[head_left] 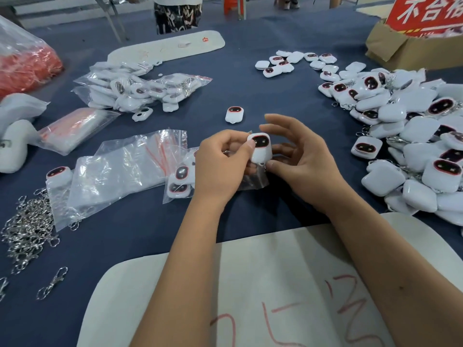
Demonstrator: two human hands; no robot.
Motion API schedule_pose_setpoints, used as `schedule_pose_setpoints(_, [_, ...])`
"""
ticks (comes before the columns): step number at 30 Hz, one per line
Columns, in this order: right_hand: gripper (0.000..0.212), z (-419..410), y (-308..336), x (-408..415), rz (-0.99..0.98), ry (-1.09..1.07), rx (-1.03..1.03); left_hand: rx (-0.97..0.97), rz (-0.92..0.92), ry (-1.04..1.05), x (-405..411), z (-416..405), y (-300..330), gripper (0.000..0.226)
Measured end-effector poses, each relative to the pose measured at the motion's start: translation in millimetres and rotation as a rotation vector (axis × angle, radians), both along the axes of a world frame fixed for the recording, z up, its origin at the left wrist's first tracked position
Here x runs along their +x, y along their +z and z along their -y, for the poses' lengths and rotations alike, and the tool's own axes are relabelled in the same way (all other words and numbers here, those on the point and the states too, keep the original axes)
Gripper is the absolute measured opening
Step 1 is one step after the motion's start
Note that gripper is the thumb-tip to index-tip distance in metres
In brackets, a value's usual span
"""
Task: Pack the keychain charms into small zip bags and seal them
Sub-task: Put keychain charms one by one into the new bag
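Trouble looms: our left hand point(220, 159) pinches the charm point(260, 149) over the zip bag point(253, 180); right hand point(298, 151) fingers loose — its keyring could snag the mouth.

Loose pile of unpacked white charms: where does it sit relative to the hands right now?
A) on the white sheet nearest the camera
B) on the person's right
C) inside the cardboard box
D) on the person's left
B: the loose pile of charms spreads over the blue cloth beyond the right hand, while the left side holds zip bags and metal clasps.
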State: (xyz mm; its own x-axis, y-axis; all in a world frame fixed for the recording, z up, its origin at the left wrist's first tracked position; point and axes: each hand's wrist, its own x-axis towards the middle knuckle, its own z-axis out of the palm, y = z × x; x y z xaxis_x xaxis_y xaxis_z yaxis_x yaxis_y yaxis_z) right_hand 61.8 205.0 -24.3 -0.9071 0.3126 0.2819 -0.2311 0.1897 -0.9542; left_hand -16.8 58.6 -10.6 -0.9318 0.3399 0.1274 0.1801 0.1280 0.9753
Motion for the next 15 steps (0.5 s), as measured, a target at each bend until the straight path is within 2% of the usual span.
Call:
schedule_pose_setpoints(6, [0.017, -3.0, 0.9, -4.1, 0.086, -0.098, -0.248, 0.022, 0.093, -0.045, -0.5, 0.0, 1.4, 0.005])
schedule_pose_setpoints(10, [0.012, 0.5, -0.3, -4.6, 0.097, -0.116, -0.116, -0.012, 0.070, -0.086, 0.6, -0.4, 0.9, 0.007])
schedule_pose_setpoints(15, [0.009, -0.1, -0.7, -4.0, 0.107, -0.097, -0.108, -0.042, 0.069, -0.091, 1.5, 0.1, 2.1, 0.011])
